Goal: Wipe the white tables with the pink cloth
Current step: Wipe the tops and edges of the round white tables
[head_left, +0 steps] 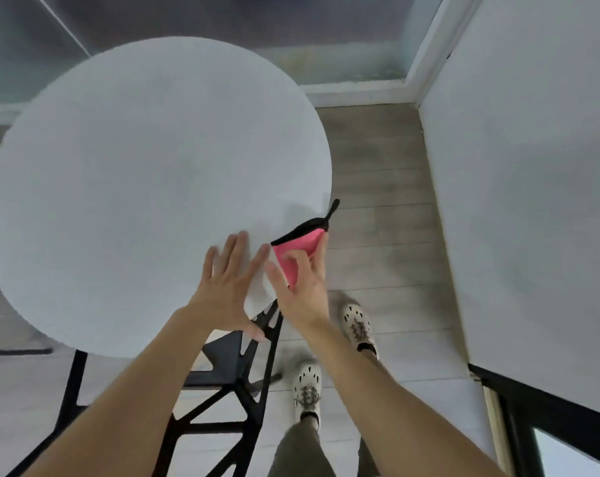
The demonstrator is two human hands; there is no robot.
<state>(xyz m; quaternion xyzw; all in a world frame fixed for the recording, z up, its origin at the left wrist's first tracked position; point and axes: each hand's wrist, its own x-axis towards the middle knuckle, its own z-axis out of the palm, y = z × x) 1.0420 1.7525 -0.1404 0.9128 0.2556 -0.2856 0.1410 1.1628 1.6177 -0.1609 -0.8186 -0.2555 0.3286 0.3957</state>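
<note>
the right grip [302, 287] pinches the pink cloth [297, 256] between thumb and curled fingers, right at the near right edge of the round white bench [136, 184]. the cloth's black trim and loop poke out past that edge, over the wooden floor [378, 201]. whether the cloth lies flat on the top or is lifted just off it i cannot tell. the left grip [226, 287] is spread wide and holds nothing, hovering over or resting on the near edge just beside the cloth. a black chair [229, 390] stands under the near edge.

the round top shows no streaks or damp patches, so how much of it has been wiped cannot be read. with the cloth bunched at the rim, i judge wiping here is either just starting or just ending. the second white bench [532, 201] along the right carries no cloth, so at least that one looks left to do.
</note>
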